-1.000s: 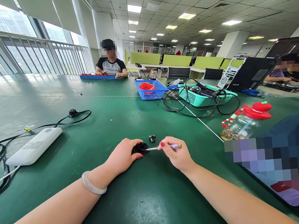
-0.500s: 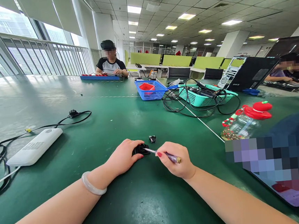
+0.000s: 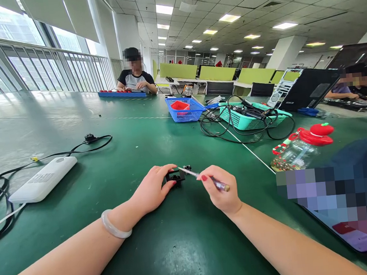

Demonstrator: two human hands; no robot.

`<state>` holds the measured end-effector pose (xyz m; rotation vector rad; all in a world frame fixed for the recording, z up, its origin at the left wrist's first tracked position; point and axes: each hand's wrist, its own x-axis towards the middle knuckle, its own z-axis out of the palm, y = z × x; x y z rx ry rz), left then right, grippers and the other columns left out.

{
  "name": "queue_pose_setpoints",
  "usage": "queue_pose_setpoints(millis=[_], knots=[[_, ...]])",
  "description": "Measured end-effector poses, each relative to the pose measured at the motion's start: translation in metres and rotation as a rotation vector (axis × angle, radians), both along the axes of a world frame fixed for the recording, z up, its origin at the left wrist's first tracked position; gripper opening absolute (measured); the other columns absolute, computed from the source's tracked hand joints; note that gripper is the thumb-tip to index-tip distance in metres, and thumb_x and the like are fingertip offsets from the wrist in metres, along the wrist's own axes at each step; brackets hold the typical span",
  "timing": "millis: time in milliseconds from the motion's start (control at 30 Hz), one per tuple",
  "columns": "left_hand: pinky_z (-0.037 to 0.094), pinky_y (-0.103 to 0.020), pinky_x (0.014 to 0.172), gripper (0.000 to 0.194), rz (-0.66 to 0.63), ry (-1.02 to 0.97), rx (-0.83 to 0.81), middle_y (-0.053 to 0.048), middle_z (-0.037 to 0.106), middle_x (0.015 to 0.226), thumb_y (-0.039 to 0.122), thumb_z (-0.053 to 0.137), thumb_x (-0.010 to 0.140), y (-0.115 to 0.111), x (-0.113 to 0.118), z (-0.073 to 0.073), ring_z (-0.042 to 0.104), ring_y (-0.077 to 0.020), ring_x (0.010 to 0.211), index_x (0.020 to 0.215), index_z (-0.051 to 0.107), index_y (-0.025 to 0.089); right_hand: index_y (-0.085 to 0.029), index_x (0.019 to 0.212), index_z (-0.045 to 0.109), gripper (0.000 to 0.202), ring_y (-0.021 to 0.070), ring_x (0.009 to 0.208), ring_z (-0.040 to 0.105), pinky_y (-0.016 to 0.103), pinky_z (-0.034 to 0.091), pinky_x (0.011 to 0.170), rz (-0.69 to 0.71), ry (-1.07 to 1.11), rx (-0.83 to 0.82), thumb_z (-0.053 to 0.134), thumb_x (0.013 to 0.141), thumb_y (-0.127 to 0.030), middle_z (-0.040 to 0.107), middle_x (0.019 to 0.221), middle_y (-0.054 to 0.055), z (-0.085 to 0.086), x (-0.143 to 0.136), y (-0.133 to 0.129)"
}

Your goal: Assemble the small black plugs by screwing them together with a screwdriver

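Black part (image 3: 176,179), with a rectangular opening in its frame, lay on the green tabletop (image 3: 130,159) directly in front of the person, between the two hands. Left hand (image 3: 152,187) was found at its left side, forefinger along the far edge and thumb on the near edge, the two parted by about the depth of the part and holding it between them. Right hand (image 3: 224,198) was closed on a slim screwdriver-like tool (image 3: 189,172), thumb and fingers gathered round its handle, the shaft directed leftward at the part's far right corner. Contact between tip and part could not be confirmed. Small black pieces (image 3: 188,168) sat just beyond that corner, partly behind the shaft; their number and exact form could not be made out. As to progress, the work was judged under way and unfinished: the part was gripped, the tool was in hand, and the small pieces appeared separate from the frame. Whether these had been taken off it or awaited fitting could not be determined, nor could any fastener be distinguished inside the opening. No completed assembly was observed at the hands.
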<state>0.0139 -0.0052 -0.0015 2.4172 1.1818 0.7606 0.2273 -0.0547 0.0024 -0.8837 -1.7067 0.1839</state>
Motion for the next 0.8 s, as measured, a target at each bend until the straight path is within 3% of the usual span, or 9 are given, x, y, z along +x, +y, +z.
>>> queue_pose_setpoints(millis=[133, 300, 400, 567, 667, 800], knots=[[0.043, -0.044, 0.102, 0.041, 0.096, 0.005, 0.06, -0.006, 0.059, 0.122, 0.027, 0.04, 0.094, 0.001, 0.0, 0.001, 0.051, -0.0237, 0.113, 0.134, 0.046, 0.027, -0.019, 0.076, 0.064, 0.021, 0.0114, 0.055, 0.046, 0.025, 0.037, 0.053, -0.145, 0.144, -0.076, 0.055, 0.09, -0.033, 0.055, 0.065, 0.0, -0.005, 0.007, 0.011], [0.046, -0.047, 0.091, 0.043, 0.225, 0.247, 0.06, -0.008, 0.056, 0.114, 0.026, 0.037, 0.093, 0.003, -0.002, -0.004, 0.053, -0.0264, 0.1, 0.132, 0.052, 0.035, -0.018, 0.067, 0.064, 0.043, 0.0119, 0.053, 0.044, 0.025, 0.033, 0.048, -0.274, 0.353, -0.394, 0.049, 0.088, -0.053, 0.049, 0.059, 0.0, -0.011, 0.017, 0.028], [0.046, -0.049, 0.089, 0.04, 0.241, 0.353, 0.069, -0.009, 0.057, 0.11, 0.029, 0.039, 0.092, 0.0, -0.002, -0.003, 0.054, -0.0282, 0.099, 0.127, 0.058, 0.035, -0.018, 0.064, 0.063, 0.048, 0.0115, 0.051, 0.042, 0.025, 0.031, 0.046, -0.288, 0.386, -0.491, 0.048, 0.087, -0.058, 0.047, 0.057, 0.0, -0.01, 0.02, 0.03], [0.045, -0.052, 0.093, 0.036, 0.271, 0.359, 0.066, -0.01, 0.06, 0.109, 0.034, 0.049, 0.084, -0.005, 0.0, 0.004, 0.054, -0.0312, 0.103, 0.114, 0.066, 0.026, -0.018, 0.058, 0.06, 0.049, 0.011, 0.05, 0.039, 0.025, 0.029, 0.046, -0.246, 0.377, -0.487, 0.049, 0.086, -0.057, 0.043, 0.053, -0.002, -0.01, 0.019, 0.026], [0.04, -0.051, 0.105, 0.037, 0.241, 0.273, 0.061, -0.01, 0.057, 0.122, 0.026, 0.049, 0.08, -0.005, 0.001, 0.005, 0.048, -0.0311, 0.118, 0.113, 0.065, 0.02, -0.018, 0.052, 0.058, 0.052, 0.0108, 0.048, 0.038, 0.025, 0.03, 0.047, -0.212, 0.386, -0.471, 0.05, 0.086, -0.057, 0.041, 0.049, -0.002, -0.01, 0.017, 0.025], [0.032, -0.045, 0.115, 0.043, 0.047, 0.14, 0.032, -0.008, 0.047, 0.14, 0.022, 0.039, 0.088, -0.006, 0.002, 0.004, 0.039, -0.024, 0.133, 0.129, 0.051, 0.022, -0.018, 0.05, 0.058, 0.055, 0.0113, 0.047, 0.042, 0.026, 0.033, 0.048, -0.148, 0.41, -0.452, 0.048, 0.087, -0.057, 0.043, 0.046, -0.001, -0.009, 0.016, 0.023]])
